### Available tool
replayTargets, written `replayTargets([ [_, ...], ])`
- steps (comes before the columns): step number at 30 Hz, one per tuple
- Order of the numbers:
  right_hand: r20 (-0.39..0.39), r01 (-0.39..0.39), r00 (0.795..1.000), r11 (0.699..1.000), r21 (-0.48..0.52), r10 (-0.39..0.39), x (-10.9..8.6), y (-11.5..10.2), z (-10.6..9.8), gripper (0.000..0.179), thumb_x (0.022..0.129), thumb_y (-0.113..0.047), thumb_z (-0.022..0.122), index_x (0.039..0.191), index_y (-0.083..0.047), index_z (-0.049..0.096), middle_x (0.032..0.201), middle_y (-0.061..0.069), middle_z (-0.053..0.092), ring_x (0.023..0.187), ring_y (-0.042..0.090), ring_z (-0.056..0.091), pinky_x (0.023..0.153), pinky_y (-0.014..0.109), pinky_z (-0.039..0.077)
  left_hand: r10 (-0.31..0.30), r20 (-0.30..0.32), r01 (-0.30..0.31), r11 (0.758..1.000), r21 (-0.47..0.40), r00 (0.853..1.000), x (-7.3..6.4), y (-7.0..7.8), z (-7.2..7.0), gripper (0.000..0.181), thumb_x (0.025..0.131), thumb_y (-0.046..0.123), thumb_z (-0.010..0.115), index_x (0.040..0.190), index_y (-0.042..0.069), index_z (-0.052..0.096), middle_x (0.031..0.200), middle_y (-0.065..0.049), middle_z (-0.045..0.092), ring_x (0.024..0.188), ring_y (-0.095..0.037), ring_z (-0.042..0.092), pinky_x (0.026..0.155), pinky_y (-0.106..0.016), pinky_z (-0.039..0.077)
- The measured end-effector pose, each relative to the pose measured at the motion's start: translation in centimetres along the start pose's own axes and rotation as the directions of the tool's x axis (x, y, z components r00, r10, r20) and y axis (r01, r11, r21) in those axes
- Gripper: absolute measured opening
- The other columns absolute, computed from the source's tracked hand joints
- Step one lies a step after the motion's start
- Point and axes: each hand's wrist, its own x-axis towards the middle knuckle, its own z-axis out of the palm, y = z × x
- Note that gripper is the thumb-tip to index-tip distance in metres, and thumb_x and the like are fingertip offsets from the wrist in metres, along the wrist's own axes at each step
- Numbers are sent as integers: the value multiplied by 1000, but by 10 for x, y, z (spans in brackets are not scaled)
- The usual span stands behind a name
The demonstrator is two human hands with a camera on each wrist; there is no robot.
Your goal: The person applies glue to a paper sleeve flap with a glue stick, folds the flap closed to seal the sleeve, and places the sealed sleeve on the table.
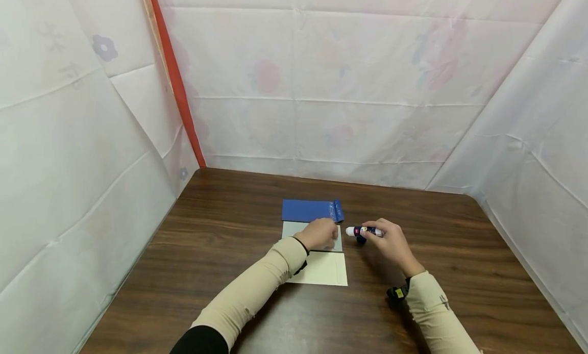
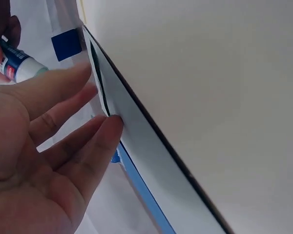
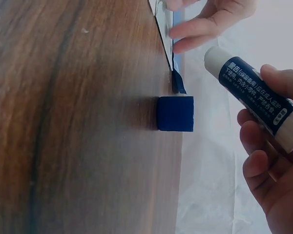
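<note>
A glue stick (image 1: 364,231) with a dark blue label and a white end is held by my right hand (image 1: 390,243), between thumb and fingers, above the table. Below it stands a small dark blue block (image 3: 176,114). My left hand (image 1: 319,233) is over a grey panel (image 1: 289,230); in the left wrist view its fingertips (image 2: 115,123) touch the panel's edge, with the fingers only slightly bent. A cream panel (image 1: 326,270) lies nearer me, and a blue panel (image 1: 305,210) with a raised flap at its right end lies beyond.
The brown wooden table (image 1: 206,252) extends to both sides of the panels. White printed sheeting (image 1: 321,129) stands along the back and both sides, with a red strip (image 1: 179,89) at the back left corner.
</note>
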Motion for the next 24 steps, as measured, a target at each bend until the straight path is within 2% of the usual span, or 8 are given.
replayTargets([
  [6,-10,-1,1000,1000,1,1,1,-2,-2,17,84,-17,77,99,-8,76,83,4,67,63,9,45,54,22,37,-40,-2,40,996,-81,999,0,-3,-2,23,92,13,67,115,10,71,122,-4,68,116,-21,62,95,-32,51],
  [10,-18,-2,1000,1000,-3,2,1,-1,-2,17,84,-17,77,98,-8,76,82,4,67,62,8,45,54,23,37,-34,-9,33,997,-73,999,1,-5,-2,24,93,16,67,116,12,71,123,-4,67,119,-21,60,98,-34,49],
  [18,-5,-17,1000,1000,11,17,0,-1,-1,18,85,-19,76,99,-9,76,82,3,66,63,8,44,54,23,36,-38,-53,34,996,-78,998,0,-10,-6,22,93,16,66,114,11,72,120,-5,68,117,-22,61,97,-34,50],
  [24,-3,-13,1000,1000,11,13,1,-1,0,18,85,-20,76,99,-9,76,81,2,65,63,8,43,54,23,35,-65,-87,61,996,-58,994,-2,-16,-10,22,93,16,66,114,9,72,115,-5,69,111,-21,63,95,-34,50],
])
